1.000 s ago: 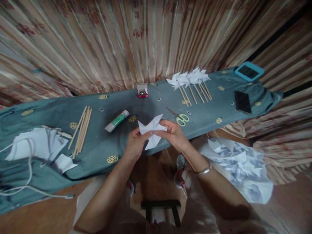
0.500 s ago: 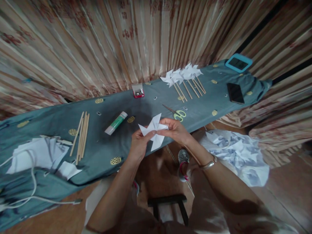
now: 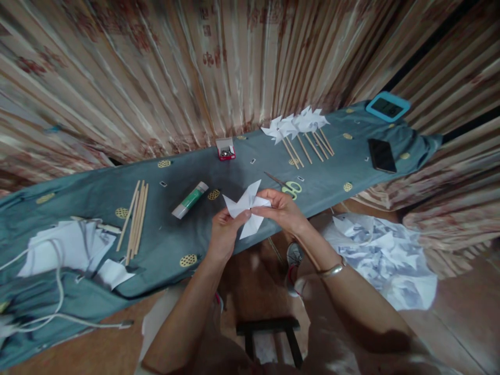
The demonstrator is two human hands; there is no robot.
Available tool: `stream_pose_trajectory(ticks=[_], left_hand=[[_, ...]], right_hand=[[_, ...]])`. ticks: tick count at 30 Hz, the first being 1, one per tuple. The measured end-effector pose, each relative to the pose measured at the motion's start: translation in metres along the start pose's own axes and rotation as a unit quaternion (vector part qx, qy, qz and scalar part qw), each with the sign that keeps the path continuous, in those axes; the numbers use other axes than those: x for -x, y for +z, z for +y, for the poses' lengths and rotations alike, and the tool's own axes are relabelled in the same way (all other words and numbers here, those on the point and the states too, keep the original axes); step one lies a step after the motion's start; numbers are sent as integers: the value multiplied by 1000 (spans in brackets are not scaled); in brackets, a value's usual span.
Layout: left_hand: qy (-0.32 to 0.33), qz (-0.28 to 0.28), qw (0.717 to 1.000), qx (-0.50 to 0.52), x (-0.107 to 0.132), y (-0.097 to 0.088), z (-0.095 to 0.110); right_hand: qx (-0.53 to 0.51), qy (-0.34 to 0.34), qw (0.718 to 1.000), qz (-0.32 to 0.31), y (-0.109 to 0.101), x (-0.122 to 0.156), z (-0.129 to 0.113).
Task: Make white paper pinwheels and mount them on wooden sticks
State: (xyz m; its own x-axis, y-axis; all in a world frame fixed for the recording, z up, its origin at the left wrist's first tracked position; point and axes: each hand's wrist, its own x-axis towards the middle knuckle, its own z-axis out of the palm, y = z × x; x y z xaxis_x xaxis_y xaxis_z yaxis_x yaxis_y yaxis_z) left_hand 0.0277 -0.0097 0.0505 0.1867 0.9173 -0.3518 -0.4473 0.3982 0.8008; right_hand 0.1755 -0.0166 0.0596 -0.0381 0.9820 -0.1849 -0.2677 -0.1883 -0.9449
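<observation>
I log wooden sticks (image 3: 135, 219) and a glue stick (image 3: 190, 200) lying on the cloth. My left hand (image 3: 223, 237) pinches the paper pinwheel (image 3: 247, 208) over the table's near edge. My right hand (image 3: 282, 211) has its fingers clamped at the pinwheel's centre. Scissors (image 3: 287, 187) lie just beyond.

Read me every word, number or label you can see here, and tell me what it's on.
Nothing can be read for certain.
Glue stick: green label, print too blurred.
Blue-framed device: display too small to read.
Curtain: red motifs, blurred, not legible.
Small red box: no legible print.
Paper pinwheel, held by left hand and right hand: blank.
</observation>
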Motion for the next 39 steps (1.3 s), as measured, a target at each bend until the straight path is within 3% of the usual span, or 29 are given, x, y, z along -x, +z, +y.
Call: stream_pose_trajectory(ticks=[23, 39], left_hand=[[10, 25, 1000, -12, -9, -10, -1], [35, 9, 996, -80, 0, -29, 8]], right_hand=[[-26, 46, 999, 1, 5, -3, 7], [3, 93, 994, -64, 17, -7, 17]])
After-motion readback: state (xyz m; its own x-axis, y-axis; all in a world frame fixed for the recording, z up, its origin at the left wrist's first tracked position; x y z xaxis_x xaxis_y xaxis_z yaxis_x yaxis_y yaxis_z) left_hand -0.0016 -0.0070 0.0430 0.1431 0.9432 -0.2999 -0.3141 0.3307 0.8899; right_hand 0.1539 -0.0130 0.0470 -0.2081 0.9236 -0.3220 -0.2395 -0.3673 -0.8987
